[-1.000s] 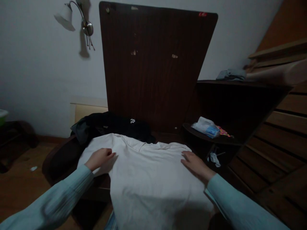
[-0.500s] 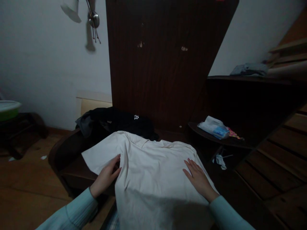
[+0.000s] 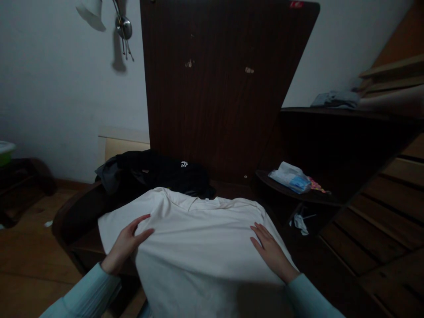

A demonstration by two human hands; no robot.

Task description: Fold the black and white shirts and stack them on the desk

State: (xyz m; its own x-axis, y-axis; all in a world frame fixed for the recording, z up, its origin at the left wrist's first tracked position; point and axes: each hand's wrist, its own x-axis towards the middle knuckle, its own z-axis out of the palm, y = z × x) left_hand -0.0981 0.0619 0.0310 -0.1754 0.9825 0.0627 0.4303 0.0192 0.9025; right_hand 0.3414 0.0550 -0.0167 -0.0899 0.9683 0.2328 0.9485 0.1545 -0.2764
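Observation:
A white short-sleeved T-shirt (image 3: 202, 247) lies spread out in front of me, its collar at the far side and its left sleeve stretched out. My left hand (image 3: 127, 240) rests at the shirt's left side just below that sleeve, thumb and fingers apart on the cloth. Its other fingers are partly hidden. On the right part of the chest my right hand (image 3: 271, 254) lies flat, fingers stretched and thumb apart. Shadow covers the lower part of the shirt.
Black clothing (image 3: 165, 172) lies behind the shirt on a dark wooden seat with a curved arm (image 3: 74, 212). A tall dark panel (image 3: 215, 97) stands behind. On the right, a corner shelf (image 3: 265, 179) holds a plastic packet (image 3: 291, 176). A wall lamp (image 3: 124, 27) hangs upper left.
My left hand has moved left, and the shirt's left side has shifted with it, flattening the fold near the sleeve. My right hand stays on the chest. The view has shifted slightly.

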